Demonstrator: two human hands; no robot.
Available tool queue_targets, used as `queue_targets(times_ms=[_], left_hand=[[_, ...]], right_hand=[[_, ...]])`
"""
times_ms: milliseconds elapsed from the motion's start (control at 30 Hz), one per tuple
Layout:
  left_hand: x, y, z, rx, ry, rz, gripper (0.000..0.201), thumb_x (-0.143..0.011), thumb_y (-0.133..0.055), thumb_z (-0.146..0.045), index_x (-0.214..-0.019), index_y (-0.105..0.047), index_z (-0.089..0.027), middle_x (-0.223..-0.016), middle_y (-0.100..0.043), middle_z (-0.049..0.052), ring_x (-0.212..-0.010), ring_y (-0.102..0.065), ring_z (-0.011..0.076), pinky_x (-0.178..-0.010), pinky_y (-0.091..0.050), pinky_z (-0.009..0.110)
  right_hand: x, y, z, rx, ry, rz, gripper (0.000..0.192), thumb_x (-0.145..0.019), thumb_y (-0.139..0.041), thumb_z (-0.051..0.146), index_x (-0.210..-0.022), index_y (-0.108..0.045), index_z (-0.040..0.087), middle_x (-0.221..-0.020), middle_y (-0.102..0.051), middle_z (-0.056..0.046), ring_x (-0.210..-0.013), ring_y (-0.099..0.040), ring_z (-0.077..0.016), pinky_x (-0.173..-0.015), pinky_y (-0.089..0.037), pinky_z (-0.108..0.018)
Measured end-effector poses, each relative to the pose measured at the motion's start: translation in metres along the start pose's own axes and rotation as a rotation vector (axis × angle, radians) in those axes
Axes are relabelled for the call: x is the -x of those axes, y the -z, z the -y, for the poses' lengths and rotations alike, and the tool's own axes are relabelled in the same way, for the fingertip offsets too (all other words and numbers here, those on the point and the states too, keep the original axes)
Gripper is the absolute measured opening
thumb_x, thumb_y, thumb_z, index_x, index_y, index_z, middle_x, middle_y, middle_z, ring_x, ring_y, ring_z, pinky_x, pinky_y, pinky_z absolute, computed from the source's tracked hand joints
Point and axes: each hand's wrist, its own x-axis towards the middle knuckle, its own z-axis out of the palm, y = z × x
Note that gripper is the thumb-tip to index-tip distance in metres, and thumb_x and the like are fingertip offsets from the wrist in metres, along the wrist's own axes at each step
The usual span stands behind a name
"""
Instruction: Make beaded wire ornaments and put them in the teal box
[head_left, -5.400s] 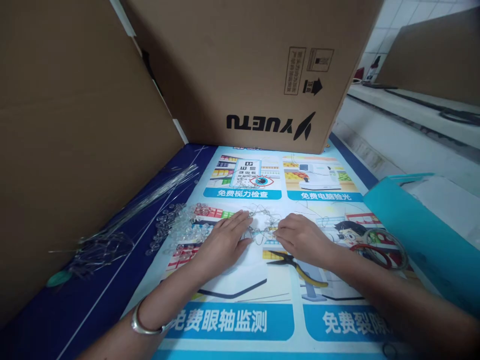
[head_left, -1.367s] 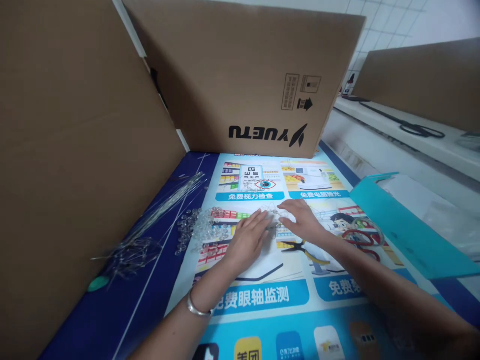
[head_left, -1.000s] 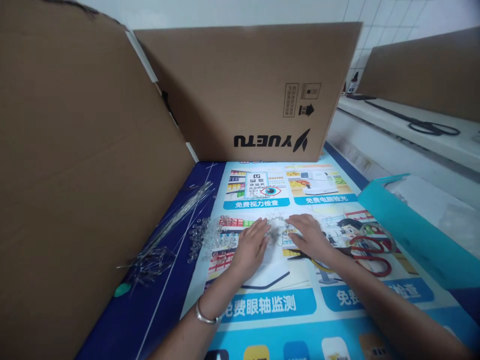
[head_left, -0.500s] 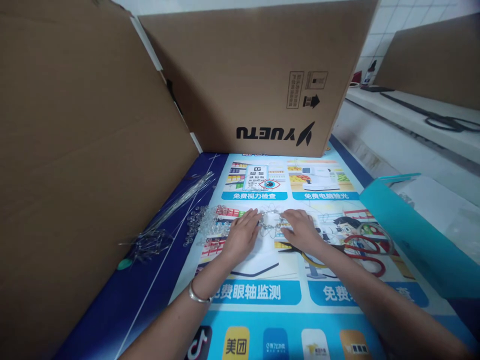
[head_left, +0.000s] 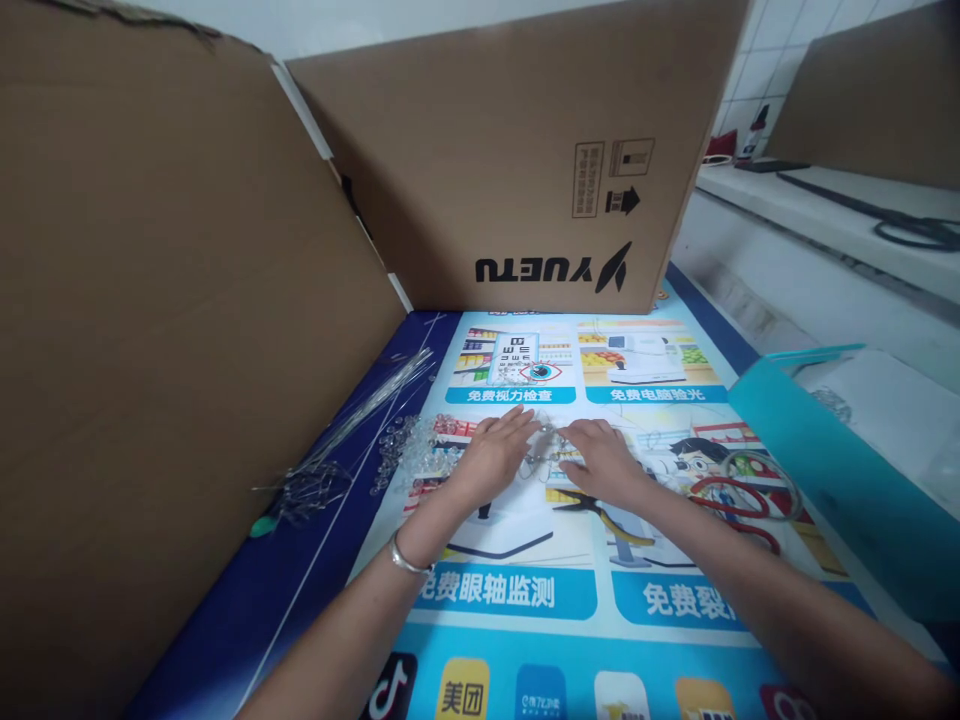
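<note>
Between my hands is a ring of clear beads on wire (head_left: 546,440), with thin wire loops around its edge. My left hand (head_left: 491,460), a silver bangle on its wrist, has its fingers closed over the ring's left side and hides part of it. My right hand (head_left: 606,460) pinches the ring's right edge between fingers and thumb. Loose clear beads (head_left: 420,450) lie in a heap left of my left hand. Pliers with yellow-and-black handles (head_left: 607,515) rest just below my right hand, partly under the forearm.
A bundle of thin wires (head_left: 367,410) and tangled wire pieces (head_left: 311,490) lie at the left. Red-handled scissors (head_left: 731,497) sit beside a wire coil (head_left: 784,485). A teal box (head_left: 832,470) stands at the right. Cardboard panels (head_left: 420,160) wall the back and left.
My left hand has shifted slightly right over the beaded ring, its fingers straighter, covering more of it. My right hand stays at the ring's right edge. The camera view has tilted slightly.
</note>
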Motion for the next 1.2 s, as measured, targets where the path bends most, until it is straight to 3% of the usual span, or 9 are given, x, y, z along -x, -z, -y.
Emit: queue_targets(times_ms=[200,533,767,967,1200], left_hand=[[0.008,-0.014,0.012,-0.001,0.070,0.049,0.045,-0.088,-0.040,-0.027,-0.132,-0.033,-0.025,-0.139,-0.035,0.006,-0.131,-0.022,0.0202,-0.100,-0.026,0.043],[0.010,-0.013,0.016,-0.014,0.068,0.075,0.048,-0.088,-0.040,-0.036,-0.133,-0.031,-0.025,-0.138,-0.037,0.007,-0.131,-0.022,0.0226,-0.101,-0.023,0.044],[0.011,-0.012,0.013,0.014,0.074,0.064,0.048,-0.087,-0.042,-0.036,-0.133,-0.031,-0.025,-0.140,-0.034,0.007,-0.132,-0.021,0.0221,-0.102,-0.022,0.045],[0.009,-0.010,0.008,0.014,0.049,0.014,0.047,-0.085,-0.046,-0.032,-0.130,-0.035,-0.025,-0.140,-0.034,0.006,-0.132,-0.020,0.0229,-0.102,-0.021,0.046],[0.007,-0.012,0.009,0.003,0.051,0.009,0.040,-0.083,-0.045,-0.025,-0.124,-0.044,-0.023,-0.135,-0.042,0.007,-0.129,-0.026,0.0249,-0.100,-0.023,0.047]], right_hand=[[-0.003,0.002,-0.005,0.014,0.040,0.034,0.051,-0.077,-0.050,0.043,-0.125,-0.044,0.024,-0.116,-0.048,-0.009,-0.104,-0.037,-0.0261,-0.086,-0.030,-0.039],[-0.004,0.003,-0.006,-0.007,0.056,0.039,0.053,-0.078,-0.049,0.043,-0.126,-0.044,0.023,-0.116,-0.048,-0.010,-0.104,-0.037,-0.0265,-0.085,-0.031,-0.039],[-0.006,0.008,-0.008,-0.078,0.085,0.002,0.044,-0.081,-0.047,0.043,-0.119,-0.051,0.021,-0.110,-0.054,-0.009,-0.102,-0.041,-0.0245,-0.085,-0.032,-0.038],[-0.024,0.022,-0.004,-0.019,0.126,-0.027,0.031,-0.086,-0.041,0.035,-0.105,-0.061,0.021,-0.097,-0.061,-0.008,-0.095,-0.047,-0.0230,-0.082,-0.032,-0.037],[-0.055,0.028,0.006,0.264,0.383,0.105,0.022,-0.083,-0.045,0.020,-0.076,-0.066,0.018,-0.076,-0.061,-0.009,-0.087,-0.047,-0.0222,-0.074,-0.031,-0.034]])
